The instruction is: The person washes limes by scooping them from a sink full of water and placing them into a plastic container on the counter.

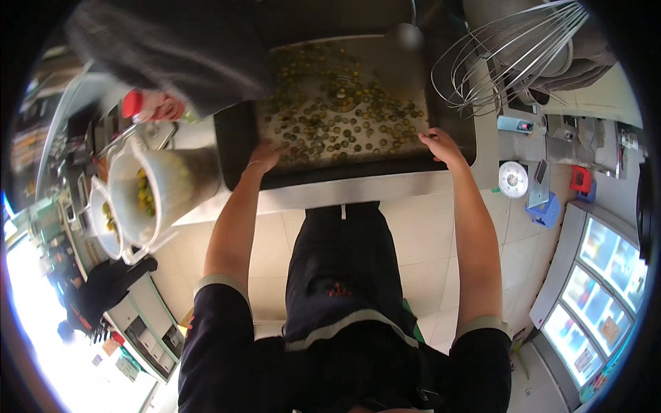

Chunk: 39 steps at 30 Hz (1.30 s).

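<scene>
Many small round green and yellowish citrus fruits [346, 135] are spread over the bottom of a metal sink [449, 121] before me. The drain [342, 92] lies among them. My left hand [265, 155] reaches down into the sink at its left side, touching or close to the nearest fruits; its fingers are blurred. At the right side my right hand [442, 146] is in the sink beside the outermost fruits, fingertips pointing inward and slightly apart, with nothing seen in them.
Two white plastic pitchers [165, 180] holding similar fruits stand left of the sink. Behind them is a red-lidded jar [133, 104]. A dark grey cloth [175, 57] hangs over the sink's upper left. A wire whisk [508, 57] hangs at upper right; a dial scale [513, 179] sits farther right.
</scene>
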### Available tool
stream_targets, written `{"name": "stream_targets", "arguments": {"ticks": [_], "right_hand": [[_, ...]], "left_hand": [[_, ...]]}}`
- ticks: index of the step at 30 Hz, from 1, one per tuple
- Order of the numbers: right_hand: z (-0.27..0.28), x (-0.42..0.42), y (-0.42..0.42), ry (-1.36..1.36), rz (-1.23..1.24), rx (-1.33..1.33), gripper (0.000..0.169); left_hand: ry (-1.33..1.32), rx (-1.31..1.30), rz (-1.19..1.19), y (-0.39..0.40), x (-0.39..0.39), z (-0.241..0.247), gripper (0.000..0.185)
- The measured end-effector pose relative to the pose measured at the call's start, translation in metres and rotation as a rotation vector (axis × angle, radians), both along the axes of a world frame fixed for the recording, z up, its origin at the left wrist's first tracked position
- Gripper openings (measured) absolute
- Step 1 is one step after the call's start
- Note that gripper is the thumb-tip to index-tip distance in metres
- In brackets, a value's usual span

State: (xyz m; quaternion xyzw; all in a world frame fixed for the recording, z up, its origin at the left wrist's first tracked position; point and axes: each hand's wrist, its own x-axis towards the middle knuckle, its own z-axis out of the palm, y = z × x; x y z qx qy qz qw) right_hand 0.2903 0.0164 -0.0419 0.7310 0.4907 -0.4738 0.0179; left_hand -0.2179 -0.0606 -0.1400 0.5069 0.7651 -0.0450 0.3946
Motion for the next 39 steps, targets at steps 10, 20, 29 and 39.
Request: {"name": "stream_targets", "arguments": {"ticks": [10,20,29,39], "right_hand": [[-0.182,0.041,0.097,-0.139,-0.325,0.028,0.085],[-0.214,-0.076,0.114,-0.148,0.189,-0.099,0.087],[-0.214,-0.177,0.061,0.131,0.323,-0.303,0.076],[-0.215,-0.204,0.029,0.359,0.120,-0.768,0.068]], "left_hand": [[-0.187,-0.144,0.656,0.051,-0.004,-0.139,0.075],[-0.453,-0.273,0.589,0.103,0.074,-0.102,0.065],[-0.516,-0.456,0.561,0.103,0.139,-0.099,0.056],[-0.615,-0.689,0.493,0.076,0.138,-0.083,0.057]]}}
